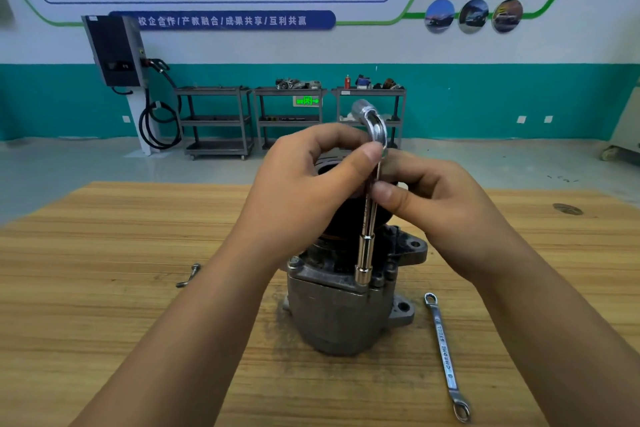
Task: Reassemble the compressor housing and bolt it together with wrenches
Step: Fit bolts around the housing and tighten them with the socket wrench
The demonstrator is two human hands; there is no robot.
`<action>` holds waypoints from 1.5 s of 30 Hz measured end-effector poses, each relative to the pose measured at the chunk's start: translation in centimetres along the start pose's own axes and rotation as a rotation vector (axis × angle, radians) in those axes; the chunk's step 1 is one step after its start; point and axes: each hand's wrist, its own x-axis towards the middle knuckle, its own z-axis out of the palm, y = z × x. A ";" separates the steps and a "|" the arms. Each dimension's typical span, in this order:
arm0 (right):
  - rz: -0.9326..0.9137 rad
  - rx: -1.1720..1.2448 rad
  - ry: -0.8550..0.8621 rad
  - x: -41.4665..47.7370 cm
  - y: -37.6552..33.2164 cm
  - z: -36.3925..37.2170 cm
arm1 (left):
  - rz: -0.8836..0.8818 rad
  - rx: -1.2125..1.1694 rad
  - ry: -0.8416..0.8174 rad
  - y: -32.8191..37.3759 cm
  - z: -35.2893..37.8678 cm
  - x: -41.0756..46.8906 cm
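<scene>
The grey metal compressor housing [332,315] stands upright in the middle of the wooden table [104,305], its black upper part mostly hidden behind my hands. A chrome L-shaped socket wrench [366,246] stands vertical, its lower socket seated on a bolt at the housing's front rim, its bent end up by my fingers. My left hand [301,184] pinches the wrench shaft just under the bend with thumb and fingers. My right hand [429,198] pinches the shaft a little lower from the right. Another bolt head [294,261] shows on the rim at left.
A chrome ring spanner [446,357] lies on the table right of the housing. A loose bolt [188,276] lies to the left. Grey shelving carts [287,118] and a wall-mounted charger [116,52] stand far behind the table.
</scene>
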 end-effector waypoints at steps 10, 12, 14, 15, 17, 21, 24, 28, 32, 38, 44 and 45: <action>-0.037 0.014 -0.024 0.2 -0.1 0.3 | -0.016 0.023 0.037 0.1 0.3 0.2; -0.042 -0.013 -0.001 0.3 -0.1 0.3 | -0.022 0.020 0.044 0.1 0.2 0.2; -0.042 -0.044 0.029 0.3 0.0 0.5 | -0.013 0.047 0.041 0.1 0.3 0.1; -0.049 -0.052 0.040 0.3 0.0 0.6 | -0.003 0.067 0.037 0.2 0.4 0.0; -0.065 -0.046 0.049 0.3 0.0 0.6 | 0.016 0.064 0.044 0.5 0.8 -0.1; -0.066 -0.047 0.047 0.3 -0.2 0.8 | 0.024 -0.011 0.118 1.7 1.8 0.0; -0.062 -0.062 0.040 0.4 -0.3 0.7 | -0.022 0.070 0.151 2.9 2.6 0.7; -0.099 -0.096 0.042 0.2 -0.7 0.7 | -0.153 0.186 0.218 4.1 4.0 2.2; -0.060 -0.053 0.112 0.0 -0.5 0.3 | 0.011 0.346 0.328 4.2 6.0 2.1; -0.041 -0.023 0.042 0.0 0.2 0.2 | 0.098 0.053 0.207 3.1 5.1 2.7; -0.023 -0.069 -0.045 0.0 0.0 -0.5 | 0.076 -0.172 -0.171 2.8 2.9 3.2; -0.021 -0.073 -0.029 0.1 0.0 -0.2 | 0.071 -0.214 -0.214 2.7 2.7 3.2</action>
